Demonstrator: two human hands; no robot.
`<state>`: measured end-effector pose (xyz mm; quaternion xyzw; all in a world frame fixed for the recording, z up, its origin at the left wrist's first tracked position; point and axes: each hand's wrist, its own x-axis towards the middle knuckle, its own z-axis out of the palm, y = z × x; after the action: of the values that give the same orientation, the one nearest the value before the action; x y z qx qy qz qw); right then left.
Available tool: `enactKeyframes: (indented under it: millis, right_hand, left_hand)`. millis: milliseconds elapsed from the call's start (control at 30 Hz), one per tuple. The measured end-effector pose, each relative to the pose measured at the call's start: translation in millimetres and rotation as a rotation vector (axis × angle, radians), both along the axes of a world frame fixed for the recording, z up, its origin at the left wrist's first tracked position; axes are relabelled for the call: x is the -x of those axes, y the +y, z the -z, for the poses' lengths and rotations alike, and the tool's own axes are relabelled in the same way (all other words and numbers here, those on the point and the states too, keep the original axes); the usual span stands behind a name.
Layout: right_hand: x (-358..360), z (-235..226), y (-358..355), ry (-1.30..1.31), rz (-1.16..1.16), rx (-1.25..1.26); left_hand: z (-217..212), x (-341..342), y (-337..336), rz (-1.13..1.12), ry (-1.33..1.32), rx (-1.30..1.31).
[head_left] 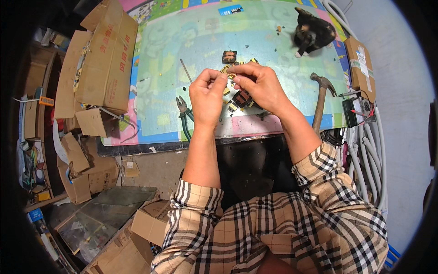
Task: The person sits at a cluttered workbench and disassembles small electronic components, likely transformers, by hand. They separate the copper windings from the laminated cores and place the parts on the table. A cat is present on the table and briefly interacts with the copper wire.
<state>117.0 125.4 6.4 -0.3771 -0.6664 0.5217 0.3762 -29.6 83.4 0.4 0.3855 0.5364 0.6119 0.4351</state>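
My left hand [207, 100] and my right hand [267, 89] meet over the table, thumbs and fingertips pinched on a small yellow coil-like part [232, 76]. Fingers cover much of it, so its exact kind is hard to make out. Under and around the hands lies a loose pile of small yellow and black electronic parts [233, 107]. Among them is a dark block with copper-coloured windings [242, 97], partly behind my right hand. A similar copper-wound block [229, 56] stands just beyond my fingertips.
Pliers [183, 108] and a thin metal rod [185, 71] lie left of my hands. On the right are a claw hammer [320, 93] and a black meter-like box with leads [350, 113]. A cat [314, 34] sits at the far right. A large cardboard box [107, 59] flanks the left edge.
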Motion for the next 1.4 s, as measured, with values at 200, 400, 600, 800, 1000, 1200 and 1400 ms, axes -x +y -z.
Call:
enactKeyframes:
  millis: [200, 400, 600, 800, 1000, 1200, 1400]
  right_hand:
    - [-7, 3, 8, 0.145, -0.046, 0.161]
    - [-9, 11, 14, 0.165, 0.099, 0.17]
    - [-6, 6, 14, -0.044, 0.137, -0.019]
    - [-21, 3, 21, 0.241, 0.186, 0.199]
    - [-45, 10, 40, 0.189, 0.3, 0.175]
    - [-61, 2, 44, 0.157, 0.221, 0.193]
    - [-54, 6, 42, 0.142, 0.204, 0.169]
  left_hand:
    - [7, 4, 1, -0.131, 0.409, -0.095]
    - [2, 4, 0, -0.125, 0.401, -0.036]
    - [3, 6, 3, -0.178, 0.337, -0.086]
    - [0, 13, 1, -0.149, 0.26, -0.003]
    - [0, 29, -3, -0.211, 0.203, -0.043]
    - [-9, 45, -8, -0.281, 0.128, -0.017]
    - [-11, 54, -16, -0.279, 0.194, 0.063]
